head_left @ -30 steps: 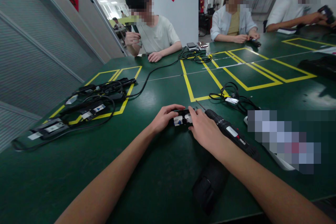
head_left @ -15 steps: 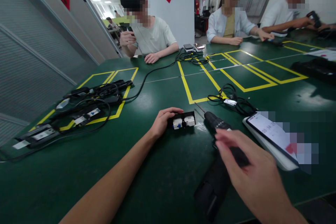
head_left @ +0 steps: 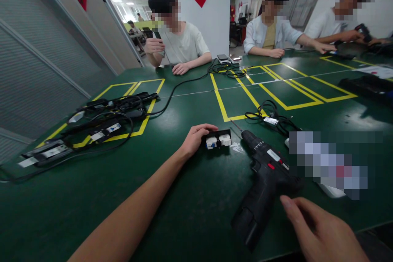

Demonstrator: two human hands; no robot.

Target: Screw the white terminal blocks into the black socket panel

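Observation:
My left hand (head_left: 196, 138) rests on the green table (head_left: 190, 213), its fingers curled round the left end of a small black part (head_left: 218, 139) with white pieces on its face. A black cordless screwdriver (head_left: 264, 176) lies on its side just right of that part, its bit pointing away from me. My right hand (head_left: 319, 229) hovers near the table's front edge, close to the tool's grip without touching it. Its fingers are loosely bent and hold nothing.
Black power strips and tangled cables (head_left: 101, 120) lie at the left inside yellow tape lines. A coiled black cable (head_left: 272, 116) sits behind the screwdriver. A blurred device (head_left: 328, 163) lies at the right. Three people sit across the table.
My right hand let go of the small part, passed over the screwdriver and drew back toward me. The left hand stayed on the part.

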